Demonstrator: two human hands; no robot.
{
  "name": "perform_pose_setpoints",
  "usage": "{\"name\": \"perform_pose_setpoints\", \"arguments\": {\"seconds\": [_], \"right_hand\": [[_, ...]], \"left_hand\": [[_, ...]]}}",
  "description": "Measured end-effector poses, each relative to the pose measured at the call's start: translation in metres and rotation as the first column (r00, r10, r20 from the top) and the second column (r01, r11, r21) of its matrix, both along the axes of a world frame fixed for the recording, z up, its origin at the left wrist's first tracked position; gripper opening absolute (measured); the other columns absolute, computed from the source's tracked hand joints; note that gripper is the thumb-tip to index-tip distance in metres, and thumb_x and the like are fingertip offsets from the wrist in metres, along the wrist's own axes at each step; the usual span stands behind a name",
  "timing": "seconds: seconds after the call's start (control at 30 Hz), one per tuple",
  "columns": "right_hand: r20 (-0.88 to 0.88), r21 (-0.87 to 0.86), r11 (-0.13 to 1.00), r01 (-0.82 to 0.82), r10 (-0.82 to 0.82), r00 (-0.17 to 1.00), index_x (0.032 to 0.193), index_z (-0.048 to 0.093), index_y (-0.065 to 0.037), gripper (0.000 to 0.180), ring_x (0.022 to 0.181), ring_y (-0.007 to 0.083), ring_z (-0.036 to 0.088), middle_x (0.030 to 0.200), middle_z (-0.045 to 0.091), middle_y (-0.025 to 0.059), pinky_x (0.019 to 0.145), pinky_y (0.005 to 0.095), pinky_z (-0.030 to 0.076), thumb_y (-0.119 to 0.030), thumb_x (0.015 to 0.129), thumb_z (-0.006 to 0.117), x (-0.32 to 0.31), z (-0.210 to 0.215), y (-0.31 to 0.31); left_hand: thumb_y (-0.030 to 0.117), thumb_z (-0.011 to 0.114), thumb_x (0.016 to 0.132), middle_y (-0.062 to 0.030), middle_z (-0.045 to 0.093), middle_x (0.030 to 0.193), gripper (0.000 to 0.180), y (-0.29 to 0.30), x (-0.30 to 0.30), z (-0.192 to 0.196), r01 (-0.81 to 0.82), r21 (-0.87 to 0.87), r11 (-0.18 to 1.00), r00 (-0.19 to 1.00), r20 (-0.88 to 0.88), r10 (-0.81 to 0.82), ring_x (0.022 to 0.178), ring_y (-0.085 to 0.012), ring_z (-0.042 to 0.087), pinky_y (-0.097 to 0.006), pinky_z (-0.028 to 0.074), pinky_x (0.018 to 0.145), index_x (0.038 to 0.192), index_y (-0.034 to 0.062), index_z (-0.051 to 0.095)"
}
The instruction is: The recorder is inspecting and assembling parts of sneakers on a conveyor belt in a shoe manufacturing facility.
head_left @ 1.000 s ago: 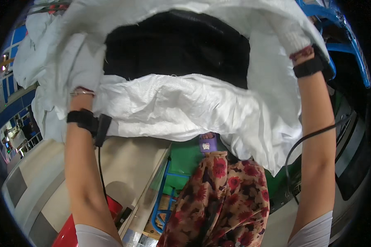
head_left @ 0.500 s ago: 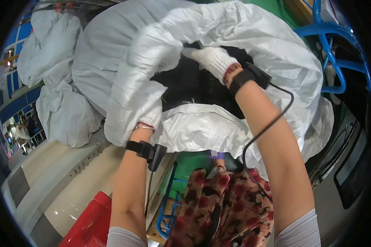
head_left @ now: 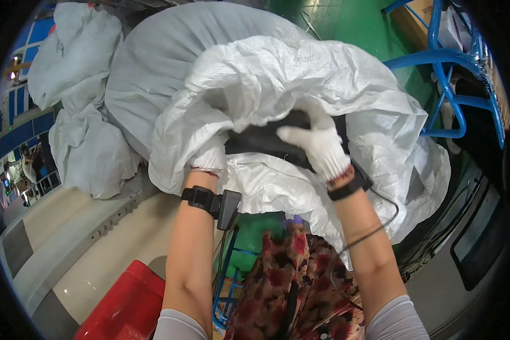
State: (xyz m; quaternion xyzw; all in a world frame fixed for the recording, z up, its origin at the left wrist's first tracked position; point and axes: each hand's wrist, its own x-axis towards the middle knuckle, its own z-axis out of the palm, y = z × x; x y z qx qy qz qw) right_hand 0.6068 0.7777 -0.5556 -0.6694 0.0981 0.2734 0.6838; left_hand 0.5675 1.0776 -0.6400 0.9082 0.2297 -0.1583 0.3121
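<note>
A large white woven sack (head_left: 374, 73) gapes in front of me, its rim crumpled and folded outward. Inside it dark black material (head_left: 260, 139) shows through the opening. My left hand (head_left: 211, 152), in a white knit glove, reaches in at the sack's left side; folds of the sack hide its fingers. Over the right part of the opening is my right hand (head_left: 324, 148), also gloved. Its thumb sticks out to the left and its fingers stretch toward the far inner side of the rim. I see nothing in its grasp.
Behind stands a big filled grey-white sack (head_left: 153, 68), with more white bundles (head_left: 90, 153) at the left. A blue metal frame (head_left: 436, 56) stands far right. Near left are a red object (head_left: 124, 303) and a beige machine surface (head_left: 113, 249).
The sack's far rim has come down toward me and the opening looks narrower. My right hand has moved nearer and right, its thumb now spread. My left hand has shifted slightly.
</note>
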Motion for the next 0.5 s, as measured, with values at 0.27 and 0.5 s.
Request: {"name": "perform_pose_setpoints", "arguments": {"seconds": [0.27,0.5], "right_hand": [[0.161,-0.159,0.98,-0.117,0.143,0.977,0.1,0.059,-0.003,0.033,0.099,0.0199,0.063,0.098,0.065,0.0079,0.093,0.0308,0.048,-0.002,0.071,0.075,-0.047,0.012,-0.073],[0.424,-0.45,0.886,-0.112,0.323,0.846,0.087,0.06,-0.008,0.025,0.091,0.0333,0.062,0.094,0.063,0.0103,0.081,0.0373,0.051,0.004,0.066,0.069,-0.065,0.012,-0.075]], "left_hand": [[0.028,0.051,0.099,-0.013,0.059,0.135,0.042,-0.103,0.044,0.073,0.746,0.365,0.557,0.653,-0.564,-0.506,0.122,-0.0265,0.057,-0.035,0.046,0.101,0.135,0.0059,0.054],[0.022,0.058,0.091,-0.0167,0.07,0.088,0.02,-0.077,0.02,0.031,0.422,0.438,0.794,0.806,0.219,-0.55,0.085,-0.0333,0.068,-0.041,0.054,0.078,0.094,0.0078,0.072]]}}
